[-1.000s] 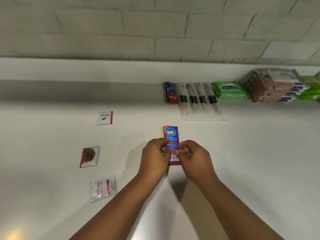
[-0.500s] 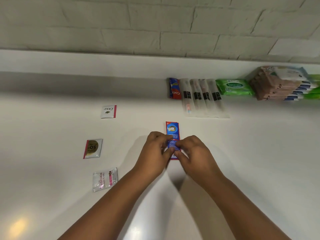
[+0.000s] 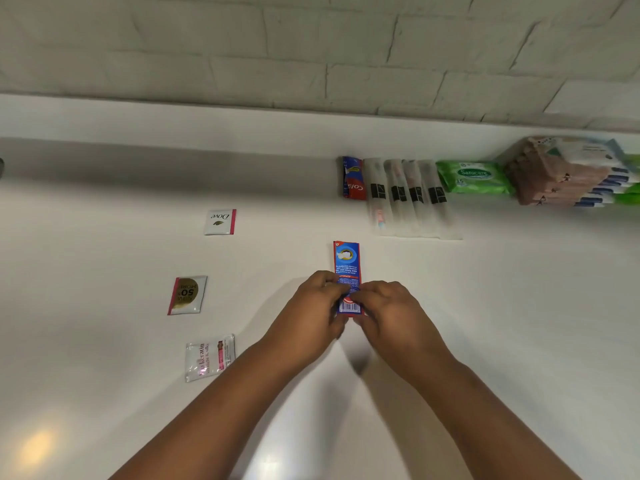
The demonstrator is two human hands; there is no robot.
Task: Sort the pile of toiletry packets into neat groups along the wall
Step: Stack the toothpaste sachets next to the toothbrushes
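Both hands (image 3: 349, 306) pinching toothpaste sachet (image 3: 347, 265)

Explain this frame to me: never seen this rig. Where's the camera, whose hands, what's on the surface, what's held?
There is no robot. A person wears one camera on the head, looking forward and down at their own bare arms. The left hand and right hand together pinch a blue and red toothpaste sachet over a white counter. Three loose sachets lie to the left: a Dove sachet, a gold-label sachet and a keratin sachet. Along the brick wall stand sorted groups: a Colgate sachet, clear wrapped packets, green wipes and stacked packs.
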